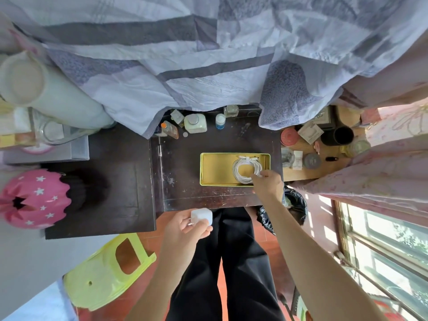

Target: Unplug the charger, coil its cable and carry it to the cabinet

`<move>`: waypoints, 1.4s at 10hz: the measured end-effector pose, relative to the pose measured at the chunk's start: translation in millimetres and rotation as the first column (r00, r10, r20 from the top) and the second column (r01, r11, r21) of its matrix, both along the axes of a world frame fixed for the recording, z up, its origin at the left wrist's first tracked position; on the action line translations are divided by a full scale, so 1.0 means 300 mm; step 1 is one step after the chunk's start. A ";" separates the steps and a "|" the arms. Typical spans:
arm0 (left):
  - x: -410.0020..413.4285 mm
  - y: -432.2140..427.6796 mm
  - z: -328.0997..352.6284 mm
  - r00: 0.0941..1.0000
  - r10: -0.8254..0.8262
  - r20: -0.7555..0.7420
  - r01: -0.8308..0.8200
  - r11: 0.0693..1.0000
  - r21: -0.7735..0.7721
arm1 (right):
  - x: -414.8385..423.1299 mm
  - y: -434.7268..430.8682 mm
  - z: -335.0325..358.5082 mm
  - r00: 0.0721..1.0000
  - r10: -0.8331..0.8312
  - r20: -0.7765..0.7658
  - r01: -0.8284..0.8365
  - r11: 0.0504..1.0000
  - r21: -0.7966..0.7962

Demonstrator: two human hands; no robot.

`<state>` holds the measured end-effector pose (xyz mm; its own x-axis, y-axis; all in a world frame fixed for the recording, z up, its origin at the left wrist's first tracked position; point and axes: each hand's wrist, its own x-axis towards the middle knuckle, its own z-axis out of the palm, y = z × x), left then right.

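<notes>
Overhead: coiled white cable [247,169] lying in the gold tin [215,169] on a dark cabinet [180,179].
Right hand [268,185] pinches the coil's near edge; left hand [185,224] grips the white charger block [202,216], just off the cabinet's front edge.

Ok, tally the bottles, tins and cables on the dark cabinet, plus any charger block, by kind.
Bottles and jars: 5
Gold rectangular metal tin: 1
Coiled white cable in the tin: 1
White charger block in left hand: 1
Total: 8
</notes>
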<state>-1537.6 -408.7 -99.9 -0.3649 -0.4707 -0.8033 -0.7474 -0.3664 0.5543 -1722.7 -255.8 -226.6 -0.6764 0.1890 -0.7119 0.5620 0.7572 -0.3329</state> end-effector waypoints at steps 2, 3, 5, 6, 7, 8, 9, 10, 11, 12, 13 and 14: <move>-0.125 0.010 -0.030 0.987 -0.159 0.022 0.160 0.974 -0.160 | 0.114 0.105 0.155 0.995 -0.098 -0.026 0.087 0.957 -0.275; -0.217 0.016 -0.103 0.978 -0.198 0.063 0.208 0.952 -0.224 | 0.194 0.184 0.170 0.985 -0.171 0.009 0.164 0.925 -0.344; -0.388 0.030 -0.307 0.915 -0.317 0.252 0.387 0.865 -0.319 | 0.293 0.295 0.135 0.954 -0.275 0.117 0.299 0.887 -0.353; -0.435 0.036 -0.391 0.869 -0.377 0.322 0.480 0.802 -0.355 | 0.297 0.301 0.111 0.948 -0.297 0.118 0.320 0.880 -0.352; -0.466 0.029 -0.452 0.836 -0.382 0.394 0.530 0.749 -0.398 | 0.285 0.298 0.093 0.955 -0.270 0.120 0.295 0.887 -0.355; -0.481 0.019 -0.499 0.802 -0.399 0.444 0.577 0.711 -0.402 | 0.284 0.308 0.080 0.960 -0.254 0.115 0.279 0.888 -0.366; -0.480 0.018 -0.541 0.790 -0.396 0.469 0.592 0.692 -0.413 | 0.292 0.334 0.071 0.958 -0.265 0.112 0.288 0.877 -0.384; -0.479 0.027 -0.548 0.794 -0.391 0.467 0.587 0.694 -0.417 | 0.300 0.355 0.078 0.956 -0.268 0.122 0.295 0.883 -0.364; -0.476 0.025 -0.519 0.798 -0.397 0.454 0.583 0.701 -0.410 | 0.292 0.369 0.105 0.958 -0.270 0.093 0.285 0.890 -0.356; -0.462 -0.003 -0.419 0.802 -0.415 0.430 0.586 0.687 -0.430 | 0.269 0.360 0.192 0.970 -0.225 0.088 0.242 0.894 -0.377; -0.401 -0.049 -0.292 0.858 -0.433 0.275 0.511 0.763 -0.395 | 0.240 0.356 0.352 0.984 -0.177 0.029 0.173 0.897 -0.406; -0.302 -0.085 -0.140 0.889 -0.446 0.104 0.457 0.850 -0.264 | 0.201 0.375 0.579 0.983 -0.151 -0.102 0.088 0.886 -0.456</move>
